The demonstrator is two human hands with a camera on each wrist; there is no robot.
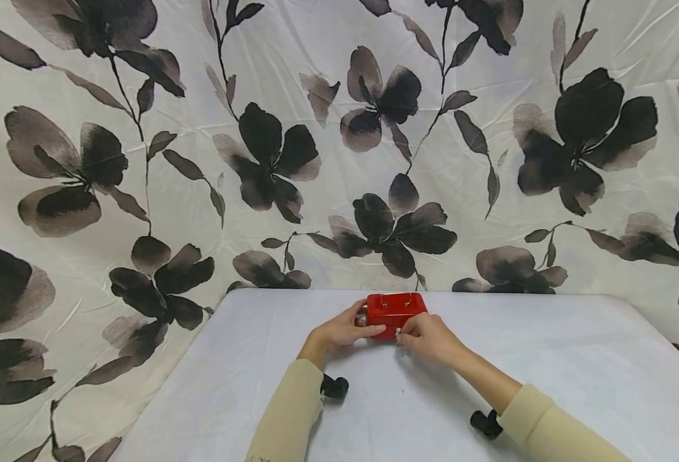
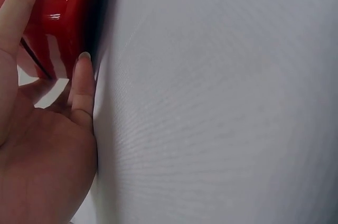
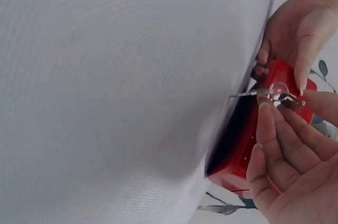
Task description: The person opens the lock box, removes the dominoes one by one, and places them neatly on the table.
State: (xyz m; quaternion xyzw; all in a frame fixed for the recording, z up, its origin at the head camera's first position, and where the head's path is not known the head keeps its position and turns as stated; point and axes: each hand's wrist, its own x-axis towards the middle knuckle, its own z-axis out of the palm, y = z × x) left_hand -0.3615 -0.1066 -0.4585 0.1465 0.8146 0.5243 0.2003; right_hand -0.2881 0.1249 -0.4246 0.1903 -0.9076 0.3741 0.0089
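Note:
A small red metal cash box (image 1: 384, 314) with a thin handle on its lid stands at the far side of the table. My left hand (image 1: 342, 328) holds the box at its left end, thumb laid along the front and fingers round the side. In the left wrist view, that hand's little finger lies low beside the red box (image 2: 55, 18). At the front, my right hand (image 1: 432, 337) pinches a small silver key (image 3: 288, 100) at the lock. From the key's ring hangs another key (image 3: 248, 93). Whether the pinched key sits inside the lock, I cannot tell.
The table (image 1: 547, 366) wears a white cloth, its far edge just behind the box. Behind it hangs a floral curtain (image 1: 316, 51). Black wrist cameras stick out below the left sleeve (image 1: 293, 404) and the right sleeve (image 1: 553, 417).

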